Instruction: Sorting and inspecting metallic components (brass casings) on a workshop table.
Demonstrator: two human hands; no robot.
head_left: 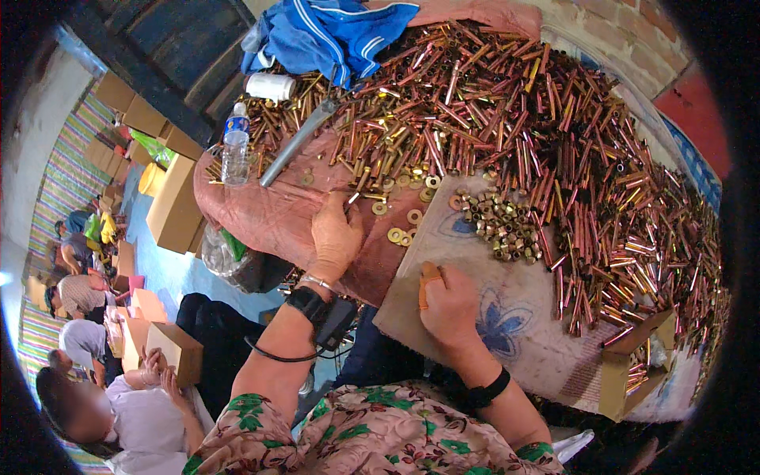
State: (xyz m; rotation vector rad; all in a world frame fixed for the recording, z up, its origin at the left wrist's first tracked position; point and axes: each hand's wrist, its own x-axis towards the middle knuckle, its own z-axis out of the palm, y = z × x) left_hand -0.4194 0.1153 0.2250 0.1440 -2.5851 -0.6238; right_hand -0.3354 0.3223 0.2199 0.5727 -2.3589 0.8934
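My left hand (336, 235) is closed in a pinch over the reddish cloth, with a small shiny metal piece (354, 198) at its fingertips; its kind is hard to make out. Loose flat washers (379, 208) lie just right of those fingers. My right hand (451, 309), with orange covers on its fingers, is curled shut above the cardboard sheet (412, 305). Whatever it may hold is hidden. Beyond it a heap of brass-coloured nuts (507, 229) sits on the sheet. A large pile of coppery metal tubes (507, 111) spreads behind both hands.
A grey metal pipe (297, 142), a clear plastic bottle (235, 154) and a white can (270, 86) stand or lie at the back left, near a blue cloth (328, 36). An open cardboard box (621, 380) is at right. Lower left, a person (138, 408) holds a carton.
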